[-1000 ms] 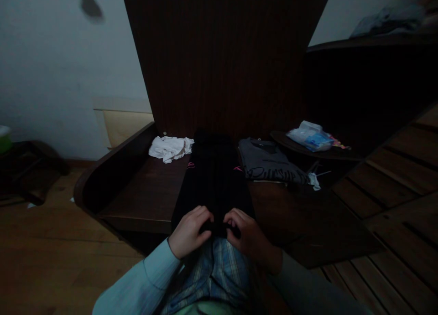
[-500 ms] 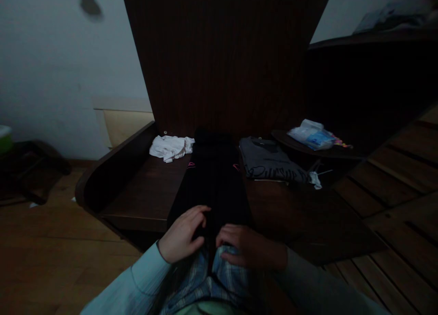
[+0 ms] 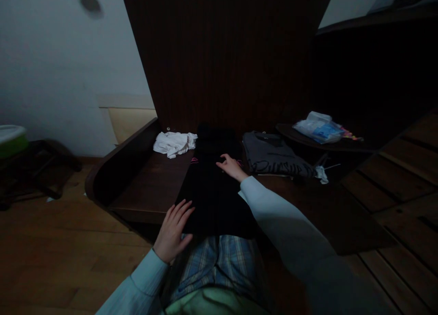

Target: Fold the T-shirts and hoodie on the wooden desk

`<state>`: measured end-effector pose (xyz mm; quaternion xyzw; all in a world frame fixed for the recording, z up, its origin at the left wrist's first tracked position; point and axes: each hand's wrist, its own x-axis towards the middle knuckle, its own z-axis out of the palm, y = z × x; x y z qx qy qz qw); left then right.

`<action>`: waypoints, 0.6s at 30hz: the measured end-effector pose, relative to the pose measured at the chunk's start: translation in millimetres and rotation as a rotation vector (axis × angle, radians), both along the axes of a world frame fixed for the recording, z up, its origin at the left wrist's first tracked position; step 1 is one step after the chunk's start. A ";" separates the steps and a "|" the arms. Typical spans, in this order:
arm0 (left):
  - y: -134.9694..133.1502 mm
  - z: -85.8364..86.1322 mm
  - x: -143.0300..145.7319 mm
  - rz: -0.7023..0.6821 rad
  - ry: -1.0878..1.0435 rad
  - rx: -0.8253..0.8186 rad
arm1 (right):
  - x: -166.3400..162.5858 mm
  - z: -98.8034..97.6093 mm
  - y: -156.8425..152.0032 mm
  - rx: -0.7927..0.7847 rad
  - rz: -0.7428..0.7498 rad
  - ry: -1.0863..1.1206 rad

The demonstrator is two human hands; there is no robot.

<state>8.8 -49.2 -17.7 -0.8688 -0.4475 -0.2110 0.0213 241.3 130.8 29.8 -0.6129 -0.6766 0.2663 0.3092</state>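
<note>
A long black garment (image 3: 214,187) with small pink marks lies stretched out on a dark wooden surface (image 3: 150,192) in front of me. My left hand (image 3: 173,230) rests flat on its near left corner, fingers spread, holding nothing. My right hand (image 3: 231,166) is reached forward onto the far part of the black garment, fingers slightly curled and touching the cloth near a pink mark. A blue plaid cloth (image 3: 219,262) lies over my lap just below the garment's near edge.
A crumpled white cloth (image 3: 174,143) lies at the back left. A folded grey shirt with lettering (image 3: 273,159) sits at the back right. A plastic bag (image 3: 320,127) rests on a low round shelf. A tall dark wooden panel (image 3: 222,55) rises behind.
My right hand left the garment's near edge and reached forward to its far part. My left hand slid left and flattened on the near corner.
</note>
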 end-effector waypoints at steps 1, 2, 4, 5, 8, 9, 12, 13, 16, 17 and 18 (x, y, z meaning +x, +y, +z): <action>-0.8 -2.4 1.9 0.021 0.004 -0.006 | -3.3 -6.9 -0.6 0.075 0.003 -0.024; -1.0 -4.2 4.1 0.041 0.005 -0.012 | -5.2 -12.9 -1.9 0.138 0.008 -0.040; -0.1 -6.5 7.9 0.068 -0.006 -0.017 | -5.1 -21.3 -4.5 0.192 0.035 -0.048; 0.8 -7.2 8.9 0.072 -0.019 -0.012 | -3.9 -23.5 -5.2 0.190 0.059 -0.038; 3.6 -10.0 6.3 0.069 -0.093 0.027 | 0.4 -24.1 -5.0 0.166 0.142 0.032; 4.0 -11.3 4.0 0.076 -0.128 0.046 | 1.3 -23.3 -4.6 0.164 0.163 0.064; 3.3 -15.7 -4.5 0.089 -0.249 0.107 | 2.0 -21.7 -3.4 0.190 0.168 0.184; 2.7 -16.9 -7.0 0.084 -0.289 0.120 | 1.9 -21.7 -3.0 0.203 0.155 0.226; 2.0 -19.1 -12.4 0.068 -0.386 0.136 | 1.5 -23.2 -1.8 0.215 0.123 0.307; 2.3 -19.5 -13.5 0.069 -0.401 0.142 | 1.5 -24.0 -1.4 0.204 0.125 0.309; 2.9 -19.9 -14.6 0.074 -0.402 0.153 | 1.3 -24.9 -0.9 0.188 0.130 0.299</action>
